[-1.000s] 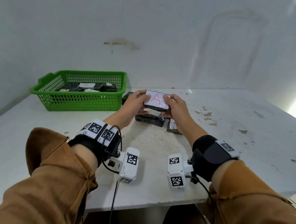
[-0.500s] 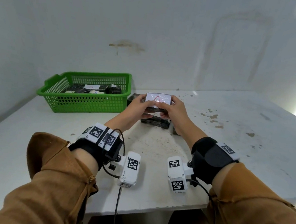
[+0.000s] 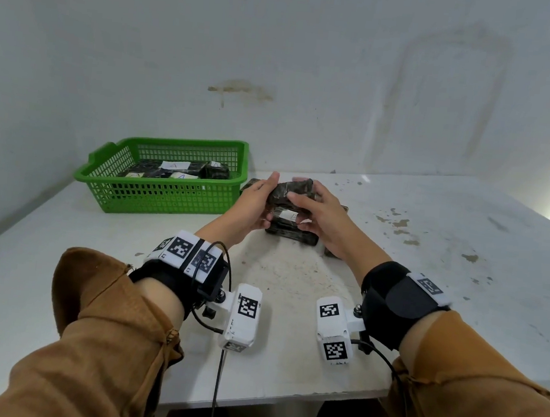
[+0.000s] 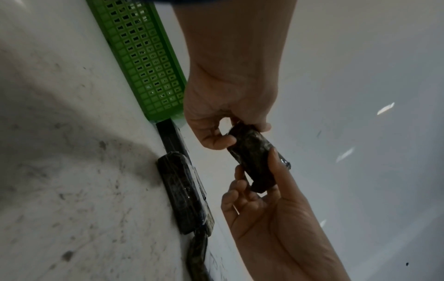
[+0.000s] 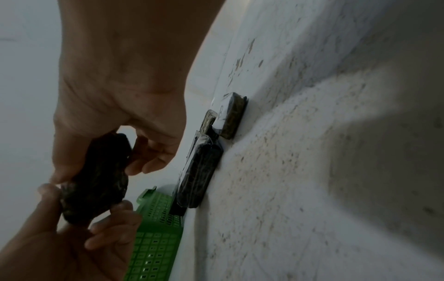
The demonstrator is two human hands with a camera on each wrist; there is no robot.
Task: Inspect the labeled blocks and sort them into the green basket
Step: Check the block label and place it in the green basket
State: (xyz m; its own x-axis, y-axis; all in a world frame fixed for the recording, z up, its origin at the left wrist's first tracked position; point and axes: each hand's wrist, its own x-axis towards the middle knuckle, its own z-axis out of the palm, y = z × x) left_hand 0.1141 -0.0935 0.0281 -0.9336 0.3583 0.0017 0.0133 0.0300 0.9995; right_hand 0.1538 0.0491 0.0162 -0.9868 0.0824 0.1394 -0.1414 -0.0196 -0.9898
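Note:
Both hands hold one dark wrapped block (image 3: 290,189) in the air over the table, its dark side towards me and its label out of sight. My left hand (image 3: 266,199) grips its left end between thumb and fingers. My right hand (image 3: 311,200) pinches its right end. The left wrist view shows the left hand (image 4: 238,133) on the block (image 4: 254,161). In the right wrist view the right hand (image 5: 100,165) holds the block (image 5: 96,199). The green basket (image 3: 167,198) stands to the left with several labeled blocks (image 3: 173,173) inside.
More dark blocks (image 3: 290,231) lie on the white table (image 3: 431,243) just under the hands; one (image 5: 228,114) shows a white label. Another block (image 3: 249,184) lies against the basket's right end. The wall stands close behind.
The held block showed its white label with a red A towards me. It has since been turned over between both hands, so only its dark side faces me.

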